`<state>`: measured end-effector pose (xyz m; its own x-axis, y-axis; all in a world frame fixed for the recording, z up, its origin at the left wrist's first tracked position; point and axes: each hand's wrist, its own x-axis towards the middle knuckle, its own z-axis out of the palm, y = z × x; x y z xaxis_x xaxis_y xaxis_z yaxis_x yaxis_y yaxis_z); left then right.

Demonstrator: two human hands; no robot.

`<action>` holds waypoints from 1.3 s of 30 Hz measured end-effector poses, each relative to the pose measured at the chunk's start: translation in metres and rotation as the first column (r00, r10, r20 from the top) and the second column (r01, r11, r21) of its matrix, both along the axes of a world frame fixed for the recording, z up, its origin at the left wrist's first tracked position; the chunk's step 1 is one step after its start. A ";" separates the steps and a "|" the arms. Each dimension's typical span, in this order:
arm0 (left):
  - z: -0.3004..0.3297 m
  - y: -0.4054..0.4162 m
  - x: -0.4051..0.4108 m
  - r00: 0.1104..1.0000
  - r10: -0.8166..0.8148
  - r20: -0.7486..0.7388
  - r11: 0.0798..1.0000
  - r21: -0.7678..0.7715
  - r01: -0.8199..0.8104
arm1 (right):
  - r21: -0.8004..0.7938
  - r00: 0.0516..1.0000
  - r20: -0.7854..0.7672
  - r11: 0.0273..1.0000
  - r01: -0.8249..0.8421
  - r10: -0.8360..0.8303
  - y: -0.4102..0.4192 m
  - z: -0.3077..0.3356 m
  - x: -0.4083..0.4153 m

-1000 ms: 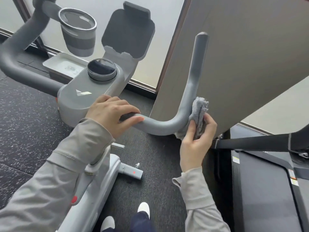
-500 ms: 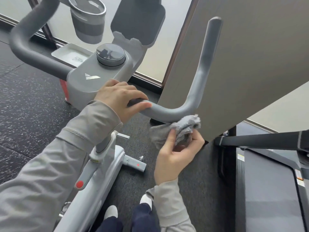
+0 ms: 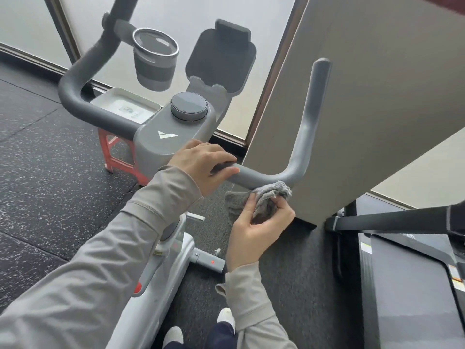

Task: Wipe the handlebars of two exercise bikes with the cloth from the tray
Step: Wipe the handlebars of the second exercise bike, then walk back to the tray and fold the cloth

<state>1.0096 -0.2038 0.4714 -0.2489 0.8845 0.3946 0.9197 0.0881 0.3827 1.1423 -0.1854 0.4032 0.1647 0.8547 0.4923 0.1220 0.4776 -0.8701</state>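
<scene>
matt smooth grey handlebar (image 3: 300,137); fuzzy grey cloth (image 3: 266,197); speckled rubbery floor (image 3: 45,177); glossy round display (image 3: 188,106).

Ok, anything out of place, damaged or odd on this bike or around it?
Nothing stands out. The left hand grips the handlebar near the console, and the right hand holds the bunched grey cloth against the underside of its bend. The cup holder and the tray look intact, and nothing looks spilled.
</scene>
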 end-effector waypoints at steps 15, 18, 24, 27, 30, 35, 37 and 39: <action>-0.002 -0.057 0.041 0.995 0.044 -0.093 0.996 0.084 -0.036 | 0.006 0.809 0.364 0.867 -0.498 0.462 0.005 0.040 0.083; -0.011 -0.071 0.059 0.990 0.105 -0.091 0.994 0.018 -0.103 | -0.021 0.734 0.382 0.800 -0.600 0.561 0.013 0.034 0.095; -0.057 -0.084 0.098 0.917 0.394 0.053 0.889 -0.275 -0.366 | -0.104 0.539 0.403 0.622 -0.776 0.740 0.046 0.021 0.118; -0.086 -0.088 0.126 0.818 0.573 0.043 0.713 -0.518 -0.472 | -0.127 0.424 0.390 0.504 -0.854 0.817 0.064 0.016 0.135; -0.116 -0.095 0.163 0.674 0.731 0.108 0.561 -0.658 -0.502 | -0.178 0.318 0.366 0.401 -0.898 0.874 0.076 0.009 0.151; -0.172 -0.132 0.263 0.182 0.913 0.364 0.397 -0.693 -0.601 | -0.278 0.046 0.338 0.147 -0.949 0.940 0.071 -0.001 0.176; -0.186 -0.153 0.304 -0.027 0.910 0.415 0.308 -0.716 -0.626 | -0.301 -0.061 0.307 0.036 -0.953 0.950 0.062 -0.003 0.181; -0.198 -0.176 0.346 -0.231 0.868 0.440 0.224 -0.761 -0.609 | -0.315 -0.167 0.284 -0.072 -0.946 0.944 0.050 -0.005 0.185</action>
